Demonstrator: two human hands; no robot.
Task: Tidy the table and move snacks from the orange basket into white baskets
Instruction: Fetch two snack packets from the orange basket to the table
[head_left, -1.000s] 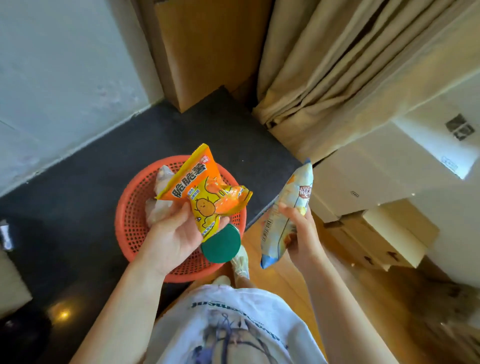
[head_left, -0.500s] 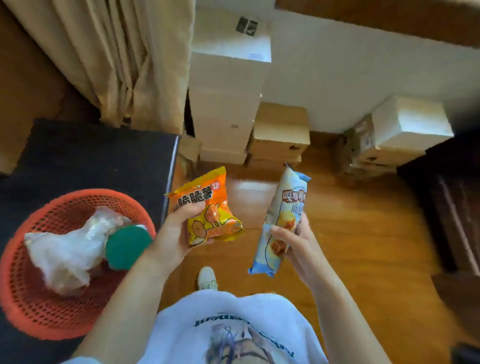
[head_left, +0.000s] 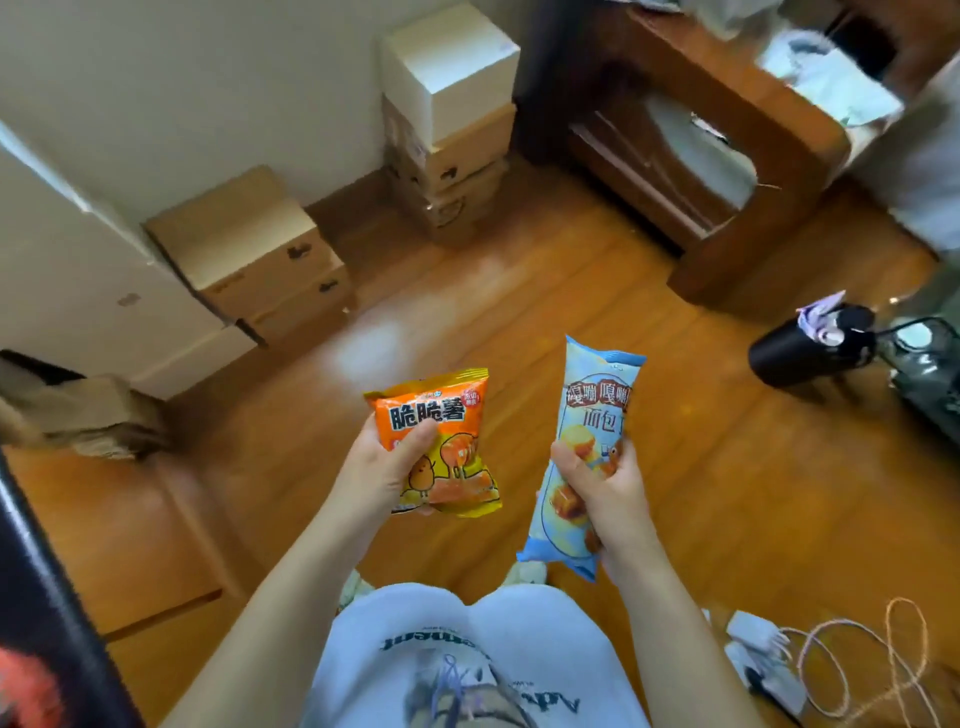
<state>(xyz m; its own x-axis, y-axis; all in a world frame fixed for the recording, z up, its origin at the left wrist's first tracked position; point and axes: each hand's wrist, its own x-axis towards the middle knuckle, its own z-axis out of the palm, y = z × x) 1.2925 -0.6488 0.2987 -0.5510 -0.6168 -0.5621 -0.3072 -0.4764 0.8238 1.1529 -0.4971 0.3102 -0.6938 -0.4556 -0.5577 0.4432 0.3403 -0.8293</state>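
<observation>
chip bag (head_left: 439, 441): orange and yellow, cartoon potato
bread bag (head_left: 582, 447): light blue, brown bread picture
floor (head_left: 675, 415): shiny orange-brown wood
far boxes (head_left: 452, 130): white and brown
shirt (head_left: 467, 660): white, dark letters

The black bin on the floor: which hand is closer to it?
Right. The right hand, holding the blue packet, is below and left of the black bin; the left hand is farther left.
</observation>
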